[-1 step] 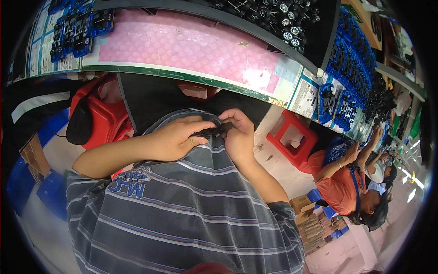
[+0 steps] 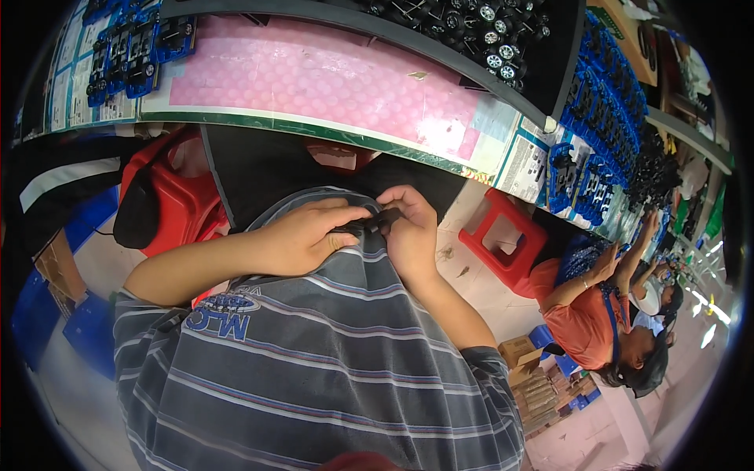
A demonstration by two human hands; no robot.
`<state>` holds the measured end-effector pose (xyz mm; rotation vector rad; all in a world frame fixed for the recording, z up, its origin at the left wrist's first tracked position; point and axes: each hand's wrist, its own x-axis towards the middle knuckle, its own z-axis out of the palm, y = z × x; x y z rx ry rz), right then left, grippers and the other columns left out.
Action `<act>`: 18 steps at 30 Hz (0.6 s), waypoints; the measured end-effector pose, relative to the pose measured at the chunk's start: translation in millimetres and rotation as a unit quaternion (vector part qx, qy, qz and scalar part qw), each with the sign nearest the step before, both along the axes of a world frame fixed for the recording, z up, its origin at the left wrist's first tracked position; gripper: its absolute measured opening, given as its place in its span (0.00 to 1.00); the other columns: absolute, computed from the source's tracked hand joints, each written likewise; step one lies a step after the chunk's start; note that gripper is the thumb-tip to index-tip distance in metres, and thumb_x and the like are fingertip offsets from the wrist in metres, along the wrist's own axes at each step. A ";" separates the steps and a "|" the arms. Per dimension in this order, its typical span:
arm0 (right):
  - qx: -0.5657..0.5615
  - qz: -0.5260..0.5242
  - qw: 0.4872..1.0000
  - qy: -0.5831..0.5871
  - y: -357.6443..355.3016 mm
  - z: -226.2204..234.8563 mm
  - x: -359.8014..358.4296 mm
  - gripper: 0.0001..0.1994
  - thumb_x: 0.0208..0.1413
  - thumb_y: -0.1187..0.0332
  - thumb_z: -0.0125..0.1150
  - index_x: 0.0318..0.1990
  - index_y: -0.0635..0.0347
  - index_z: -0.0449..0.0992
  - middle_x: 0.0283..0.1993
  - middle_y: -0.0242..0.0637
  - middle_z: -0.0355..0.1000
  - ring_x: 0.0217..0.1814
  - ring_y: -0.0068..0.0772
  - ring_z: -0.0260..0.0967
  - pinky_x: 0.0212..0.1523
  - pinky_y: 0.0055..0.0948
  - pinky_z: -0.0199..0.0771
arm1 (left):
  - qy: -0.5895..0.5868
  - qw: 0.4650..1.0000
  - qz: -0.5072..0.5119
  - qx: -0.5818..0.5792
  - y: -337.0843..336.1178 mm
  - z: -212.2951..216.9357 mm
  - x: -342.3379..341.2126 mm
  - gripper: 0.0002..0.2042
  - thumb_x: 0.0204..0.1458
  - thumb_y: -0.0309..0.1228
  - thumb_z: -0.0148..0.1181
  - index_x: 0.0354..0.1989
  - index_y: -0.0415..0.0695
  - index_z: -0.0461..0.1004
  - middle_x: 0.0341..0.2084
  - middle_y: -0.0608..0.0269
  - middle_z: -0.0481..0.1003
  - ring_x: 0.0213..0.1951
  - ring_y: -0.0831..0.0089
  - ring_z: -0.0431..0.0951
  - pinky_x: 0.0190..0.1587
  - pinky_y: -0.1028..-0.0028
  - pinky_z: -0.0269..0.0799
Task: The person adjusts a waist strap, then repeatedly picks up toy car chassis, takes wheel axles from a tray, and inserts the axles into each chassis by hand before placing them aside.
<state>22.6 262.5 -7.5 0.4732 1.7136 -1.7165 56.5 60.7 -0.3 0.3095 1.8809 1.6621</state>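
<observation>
At my waist, against the front of my grey striped shirt (image 2: 314, 314), both hands are close together. A small black piece (image 2: 382, 221) lies between them; its exact kind is too hidden to tell. My right hand (image 2: 412, 239) is closed around the right end of this piece, thumb and forefinger bent over it. My left hand (image 2: 310, 235) is closed too, thumb and fingers pinching the dark left end of it. The fingers and the shirt cover much of the piece.
Ahead stands a table with a pink mat (image 2: 314, 78). A black tray (image 2: 440, 31) on it holds many small wheels. Blue toy-car chassis (image 2: 126, 55) lie left, more (image 2: 605, 110) right. Red stools (image 2: 506, 243) flank me. A person in orange (image 2: 581, 330) works at the right.
</observation>
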 end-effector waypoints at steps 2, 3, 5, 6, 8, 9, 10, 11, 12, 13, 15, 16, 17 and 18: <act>0.009 -0.010 1.000 0.011 0.3 -6.5 3.6 0.19 0.41 0.88 0.37 0.40 0.66 0.72 0.29 0.34 0.70 0.27 0.20 0.62 0.28 0.19 0.59 | 0.034 0.999 0.018 -0.009 4.9 -4.2 1.6 0.21 0.61 0.30 0.56 0.61 0.35 0.66 0.46 0.42 0.73 0.48 0.49 0.75 0.49 0.60 0.70; 0.006 -0.020 1.000 0.011 0.9 -9.8 5.3 0.19 0.42 0.88 0.37 0.39 0.66 0.72 0.29 0.34 0.71 0.27 0.20 0.62 0.28 0.19 0.59 | 0.034 0.999 0.017 -0.010 8.1 -6.1 2.1 0.21 0.61 0.30 0.56 0.61 0.35 0.66 0.46 0.42 0.73 0.48 0.49 0.75 0.49 0.60 0.70; 0.003 -0.029 0.999 0.012 -0.4 -11.3 5.4 0.19 0.43 0.88 0.37 0.39 0.66 0.72 0.29 0.34 0.71 0.26 0.20 0.62 0.28 0.19 0.60 | 0.071 0.993 0.010 -0.091 16.3 -7.7 1.9 0.20 0.62 0.34 0.54 0.59 0.35 0.67 0.47 0.40 0.74 0.49 0.45 0.75 0.51 0.57 0.71; 0.013 -0.013 1.000 0.017 -1.5 -10.7 4.7 0.19 0.43 0.88 0.37 0.39 0.66 0.72 0.29 0.34 0.71 0.27 0.20 0.62 0.28 0.19 0.60 | 0.070 0.993 0.008 -0.091 19.7 -4.4 -1.5 0.20 0.62 0.34 0.54 0.59 0.35 0.67 0.47 0.40 0.74 0.49 0.45 0.75 0.51 0.57 0.71; 0.023 0.002 0.999 0.022 1.1 -10.7 5.9 0.19 0.43 0.89 0.37 0.40 0.67 0.72 0.30 0.34 0.71 0.27 0.20 0.61 0.28 0.19 0.60 | 0.030 0.985 -0.055 -0.161 23.8 4.1 -9.0 0.19 0.62 0.36 0.54 0.56 0.35 0.69 0.44 0.41 0.76 0.46 0.43 0.76 0.49 0.55 0.72; 0.031 0.041 0.999 0.015 5.0 -10.4 6.0 0.19 0.43 0.89 0.38 0.40 0.67 0.71 0.31 0.34 0.71 0.29 0.21 0.64 0.31 0.20 0.64 | 0.031 0.985 -0.056 -0.162 24.6 2.0 -8.9 0.19 0.62 0.36 0.54 0.56 0.35 0.69 0.44 0.41 0.76 0.46 0.43 0.76 0.49 0.55 0.72; 0.039 0.079 0.996 0.009 8.9 -9.6 5.9 0.19 0.42 0.89 0.38 0.41 0.67 0.71 0.32 0.34 0.72 0.32 0.23 0.66 0.35 0.22 0.67 | 0.047 0.986 -0.035 -0.155 25.7 -2.0 -7.9 0.18 0.62 0.36 0.55 0.54 0.36 0.71 0.42 0.42 0.77 0.45 0.44 0.77 0.47 0.54 0.73; 0.038 0.078 0.996 0.009 11.7 -7.5 5.2 0.19 0.42 0.89 0.38 0.41 0.67 0.71 0.32 0.34 0.72 0.32 0.23 0.66 0.35 0.22 0.67 | 0.062 0.987 -0.014 -0.148 26.2 -4.3 -7.7 0.16 0.61 0.37 0.55 0.51 0.38 0.72 0.41 0.44 0.78 0.44 0.44 0.77 0.45 0.53 0.73; 0.019 0.123 0.992 0.016 13.4 -4.2 4.5 0.20 0.44 0.89 0.39 0.44 0.68 0.72 0.33 0.35 0.72 0.34 0.23 0.67 0.36 0.22 0.68 | 0.062 0.987 -0.016 -0.150 25.5 -3.6 -7.1 0.16 0.61 0.37 0.55 0.51 0.38 0.72 0.41 0.44 0.78 0.44 0.44 0.77 0.45 0.53 0.73; 0.000 0.167 0.986 0.024 15.8 -0.6 3.4 0.21 0.45 0.89 0.40 0.46 0.68 0.72 0.35 0.36 0.73 0.35 0.22 0.68 0.38 0.22 0.68 | 0.049 0.986 -0.027 -0.155 25.1 -2.1 -5.6 0.15 0.61 0.36 0.55 0.49 0.39 0.73 0.40 0.45 0.78 0.43 0.45 0.77 0.44 0.52 0.73; -0.058 0.177 0.982 0.008 26.3 7.7 -0.1 0.22 0.46 0.89 0.41 0.50 0.67 0.71 0.36 0.37 0.73 0.38 0.22 0.69 0.39 0.22 0.69 | 0.037 0.986 -0.040 -0.159 23.6 -0.9 -8.4 0.13 0.60 0.36 0.56 0.48 0.40 0.74 0.40 0.47 0.78 0.43 0.46 0.77 0.43 0.52 0.73; -0.119 0.189 0.975 -0.013 32.6 12.6 -1.4 0.24 0.48 0.89 0.42 0.53 0.67 0.71 0.38 0.38 0.74 0.40 0.22 0.69 0.41 0.21 0.69 | 0.037 0.988 -0.033 -0.147 23.5 1.7 -7.7 0.13 0.60 0.36 0.56 0.46 0.41 0.74 0.39 0.47 0.78 0.42 0.46 0.77 0.43 0.52 0.73; -0.145 0.173 0.973 -0.049 37.9 18.6 -5.8 0.19 0.54 0.84 0.52 0.55 0.69 0.72 0.36 0.39 0.74 0.41 0.21 0.71 0.41 0.22 0.70 | 0.038 0.990 -0.025 -0.136 23.7 3.7 -6.3 0.12 0.60 0.36 0.56 0.45 0.42 0.75 0.38 0.48 0.78 0.41 0.46 0.77 0.42 0.52 0.73; -0.148 0.176 0.972 -0.052 40.6 27.7 -8.2 0.19 0.54 0.84 0.52 0.55 0.69 0.72 0.36 0.39 0.74 0.41 0.21 0.71 0.41 0.22 0.70 | 0.035 0.990 -0.022 -0.138 25.1 6.2 -4.7 0.12 0.60 0.36 0.56 0.45 0.42 0.75 0.38 0.48 0.78 0.41 0.46 0.77 0.42 0.52 0.73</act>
